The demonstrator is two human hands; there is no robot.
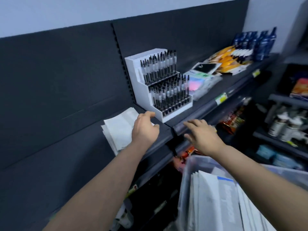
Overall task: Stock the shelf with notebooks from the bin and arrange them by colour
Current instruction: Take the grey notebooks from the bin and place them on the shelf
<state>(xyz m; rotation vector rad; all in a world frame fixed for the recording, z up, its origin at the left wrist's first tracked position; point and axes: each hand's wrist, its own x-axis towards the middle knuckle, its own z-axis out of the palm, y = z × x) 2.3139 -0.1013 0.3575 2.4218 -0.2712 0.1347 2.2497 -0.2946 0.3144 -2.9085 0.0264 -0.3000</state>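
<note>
Notebooks point(119, 129) stacked on shelf point(160, 129), two empty hands point(145, 129) point(202, 135) above

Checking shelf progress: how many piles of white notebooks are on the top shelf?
1: a pile of white notebooks on the shelf, left of the pen display, under the left hand.

A stack of notebooks point(116, 129) lies flat on the shelf point(164, 129), left of the tiered pen stand point(160, 82); right of the stand lie packets point(202, 80), then bottles point(256, 44) at the far end; the bin point(196, 165) sits below and before the shelf, more notebooks point(215, 202) standing in it.
</note>
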